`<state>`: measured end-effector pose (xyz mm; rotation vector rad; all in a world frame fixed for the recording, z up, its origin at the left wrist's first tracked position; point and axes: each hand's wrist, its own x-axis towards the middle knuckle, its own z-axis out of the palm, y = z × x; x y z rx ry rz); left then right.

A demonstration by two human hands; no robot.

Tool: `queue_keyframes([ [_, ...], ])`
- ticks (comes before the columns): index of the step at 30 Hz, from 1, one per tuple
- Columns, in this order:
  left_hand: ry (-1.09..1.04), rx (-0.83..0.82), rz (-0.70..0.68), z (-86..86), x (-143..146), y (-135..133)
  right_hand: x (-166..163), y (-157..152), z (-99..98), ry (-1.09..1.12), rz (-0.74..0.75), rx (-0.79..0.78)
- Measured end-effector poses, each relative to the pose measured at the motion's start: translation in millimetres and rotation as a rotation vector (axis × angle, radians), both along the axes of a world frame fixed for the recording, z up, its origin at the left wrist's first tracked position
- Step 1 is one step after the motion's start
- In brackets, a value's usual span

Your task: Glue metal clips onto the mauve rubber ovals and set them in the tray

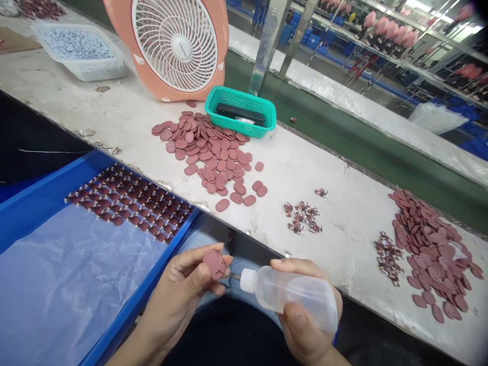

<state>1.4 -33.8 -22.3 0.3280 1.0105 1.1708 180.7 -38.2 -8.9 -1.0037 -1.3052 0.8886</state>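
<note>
Two bare hands work over the lap. The left hand pinches a flat, matte mauve oval patch between thumb and fingers; the right hand grips a translucent plastic squeeze bottle, its slim metal nozzle at the patch's edge. Similar loose ovals lie heaped on the scuffed bench.

I'm watching a footwear factory floor through this head camera. A long white workbench is running from 9 o'clock toward 3 o'clock, carrying loose pink pieces. A green conveyor belt is running beside it at 2 o'clock, racks of pink shoes are standing at 1 o'clock, and blue crates are sitting at 3 o'clock.
</note>
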Motion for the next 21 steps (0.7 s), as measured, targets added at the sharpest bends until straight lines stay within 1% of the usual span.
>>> queue_keyframes([
  [5,-0.02,0.023,-0.01,-2.8,-1,0,4,-2,-7.6,-0.02,-0.061,0.022],
  [9,-0.031,0.038,-0.017,-5.2,-2,1,5,0,-6.3,-0.074,-0.097,0.014],
  [12,-0.028,0.057,-0.037,-5.4,-2,0,4,2,-2.1,-0.067,-0.083,0.008],
  [15,-0.001,0.028,-0.007,-2.0,0,0,3,3,-1.6,-0.011,-0.032,-0.047],
  [17,0.02,-0.006,0.03,2.2,2,1,3,4,-3.8,0.064,0.0,-0.117],
  [18,0.03,-0.023,0.043,4.5,3,2,3,6,-4.9,0.138,0.024,-0.156],
  [21,0.075,-0.064,0.099,9.0,5,5,9,21,-4.6,0.454,0.125,-0.311],
])
